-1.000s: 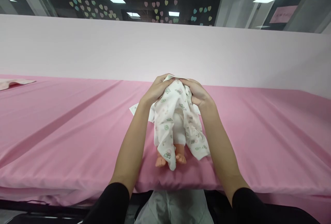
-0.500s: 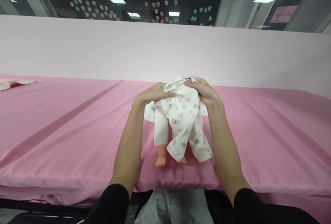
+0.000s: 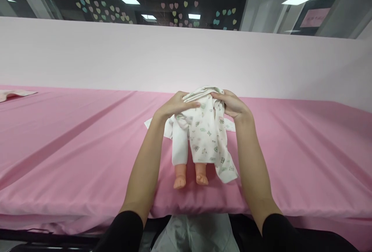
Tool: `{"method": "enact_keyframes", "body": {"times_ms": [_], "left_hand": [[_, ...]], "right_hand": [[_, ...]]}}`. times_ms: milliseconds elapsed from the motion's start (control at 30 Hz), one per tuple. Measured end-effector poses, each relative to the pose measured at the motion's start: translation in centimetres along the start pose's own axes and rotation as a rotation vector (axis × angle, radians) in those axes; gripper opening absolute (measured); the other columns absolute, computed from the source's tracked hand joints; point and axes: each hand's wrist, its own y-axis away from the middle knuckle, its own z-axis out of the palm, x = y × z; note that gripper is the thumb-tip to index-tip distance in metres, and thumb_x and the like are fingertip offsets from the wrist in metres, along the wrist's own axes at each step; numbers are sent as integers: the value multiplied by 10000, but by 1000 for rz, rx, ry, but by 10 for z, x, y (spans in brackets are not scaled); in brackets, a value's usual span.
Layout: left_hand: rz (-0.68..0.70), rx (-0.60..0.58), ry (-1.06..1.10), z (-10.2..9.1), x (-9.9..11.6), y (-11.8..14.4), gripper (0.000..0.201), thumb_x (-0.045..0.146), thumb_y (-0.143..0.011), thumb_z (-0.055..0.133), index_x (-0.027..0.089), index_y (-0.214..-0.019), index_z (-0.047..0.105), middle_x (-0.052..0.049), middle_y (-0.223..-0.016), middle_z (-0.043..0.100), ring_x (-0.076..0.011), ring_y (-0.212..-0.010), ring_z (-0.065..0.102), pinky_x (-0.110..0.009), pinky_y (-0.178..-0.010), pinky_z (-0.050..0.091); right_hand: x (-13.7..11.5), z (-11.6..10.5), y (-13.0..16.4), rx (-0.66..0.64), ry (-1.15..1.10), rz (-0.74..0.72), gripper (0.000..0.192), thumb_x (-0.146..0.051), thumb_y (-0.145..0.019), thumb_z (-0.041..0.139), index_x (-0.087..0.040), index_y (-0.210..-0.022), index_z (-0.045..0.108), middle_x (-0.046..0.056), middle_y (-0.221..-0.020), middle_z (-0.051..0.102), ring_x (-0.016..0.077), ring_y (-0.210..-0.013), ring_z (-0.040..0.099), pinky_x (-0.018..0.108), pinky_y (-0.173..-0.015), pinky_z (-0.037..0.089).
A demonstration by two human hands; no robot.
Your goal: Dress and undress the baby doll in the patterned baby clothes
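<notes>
A white baby shirt (image 3: 205,135) with small printed figures hangs between my hands, bunched along its top. My left hand (image 3: 178,106) grips its bunched left side, thumb laid across the front. On the other side my right hand (image 3: 231,104) pinches the upper right edge. Behind the shirt lies a baby doll (image 3: 180,151) in white leg coverings, its two bare feet toward me. The shirt hides the doll's head and most of its body. White cloth (image 3: 168,127) shows beside the doll, below my left wrist.
A pink sheet (image 3: 87,147) covers the table, with folds running across it. At the far left lies a pale folded cloth (image 3: 17,94). A white partition (image 3: 145,56) rises behind the table, below a dark window with heart stickers.
The hanging part of the shirt has swung and straightened, and its lower edge is higher. The doll's second foot now shows fully. Both hands keep hold, moved very slightly to the right.
</notes>
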Motion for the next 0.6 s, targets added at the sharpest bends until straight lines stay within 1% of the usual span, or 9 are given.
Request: {"method": "enact_keyframes", "body": {"times_ms": [67,133,200,267,333,367,500,533,600], "left_hand": [[57,91,71,1,-1,-3,311,376,-712,613,151,-924,648,-40,-823,656,-179,-757,601,-256,-658,477],[102,167,158,3,-1,-6,320,345,-756,545,147,-994,628,-55,-886,661,-186,-816,607,-273,-727,483],[99,202,207,4,-1,-9,321,320,-771,513,141,-1015,617,-62,-903,664,-193,-837,613,-289,-760,485],[67,203,214,5,0,-9,307,323,-772,514,141,-995,622,-55,-869,667,-196,-816,619,-297,-755,491],[40,173,199,5,2,-7,300,354,-764,541,143,-955,635,-47,-835,667,-197,-791,621,-294,-733,494],[29,140,189,5,3,-5,303,371,-751,566,144,-936,641,-44,-826,667,-194,-777,619,-288,-718,494],[-21,-86,104,2,4,1,328,349,-643,697,160,-908,655,-31,-845,668,-179,-771,606,-257,-669,479],[-29,-110,82,1,3,1,329,329,-626,710,161,-903,657,-30,-853,669,-180,-783,604,-253,-667,474],[-13,-63,82,1,1,-1,286,310,-635,692,151,-870,660,-31,-846,668,-186,-803,603,-252,-670,469]], "right_hand": [[1,2,1,-10,-41,-26,295,-338,-664,727,-138,-865,646,64,-799,687,180,-760,644,269,-681,524],[1,5,3,-52,-30,-26,358,-351,-645,741,-145,-920,641,67,-852,692,187,-795,648,278,-710,528],[2,9,5,-137,24,7,442,-323,-593,780,-159,-977,632,64,-903,693,195,-819,648,294,-731,533],[2,11,6,-223,115,65,516,-252,-526,817,-177,-1000,629,54,-937,692,203,-835,646,304,-732,540],[3,11,5,-249,182,106,518,-200,-503,821,-183,-986,637,50,-947,693,210,-859,641,305,-734,543],[3,10,4,-225,178,99,485,-202,-518,813,-180,-971,642,50,-942,694,209,-865,640,303,-742,541],[7,6,-2,-78,3,-13,364,-263,-600,767,-161,-931,654,55,-886,698,195,-835,648,310,-783,528],[7,5,-3,-69,-28,-35,365,-270,-602,765,-162,-933,654,53,-873,697,195,-825,650,314,-779,528],[8,3,-2,-91,-28,-46,372,-280,-596,767,-166,-932,654,49,-858,695,197,-815,649,317,-762,530]]}}
